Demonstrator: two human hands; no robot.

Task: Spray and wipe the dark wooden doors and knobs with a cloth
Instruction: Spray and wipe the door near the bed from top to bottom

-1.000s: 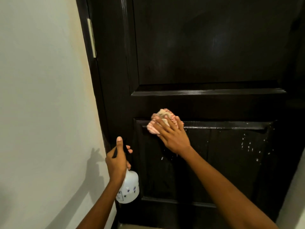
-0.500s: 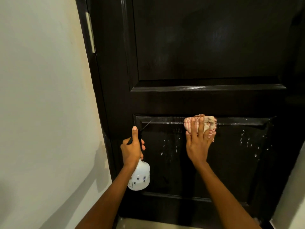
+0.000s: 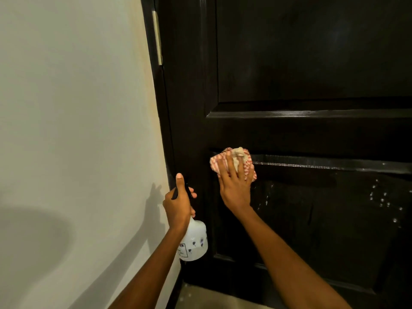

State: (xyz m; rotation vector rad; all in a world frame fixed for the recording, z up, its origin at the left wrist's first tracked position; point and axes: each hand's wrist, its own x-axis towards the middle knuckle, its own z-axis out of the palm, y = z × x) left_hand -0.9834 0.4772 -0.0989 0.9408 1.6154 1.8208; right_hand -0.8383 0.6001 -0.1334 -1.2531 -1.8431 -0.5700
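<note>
The right hand (image 3: 235,188) presses a red-checked cloth (image 3: 233,162) flat against the dark door (image 3: 312,134), fingers straight over it — the cloth bunches out above the fingertips at the top-left corner of the lower panel. The left hand (image 3: 179,206) grips the neck of a white spray bottle (image 3: 195,241), thumb up — the bottle hangs nearly upright, body below the fist, just beside the door's left edge.

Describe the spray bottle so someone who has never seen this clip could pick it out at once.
Start at the dark wooden panelled door and go to its lower left edge, beside the pale wall. There the left hand grips a small white translucent plastic spray bottle. Its dark speckles and black trigger top distinguish it from the red-checked cloth.
</note>
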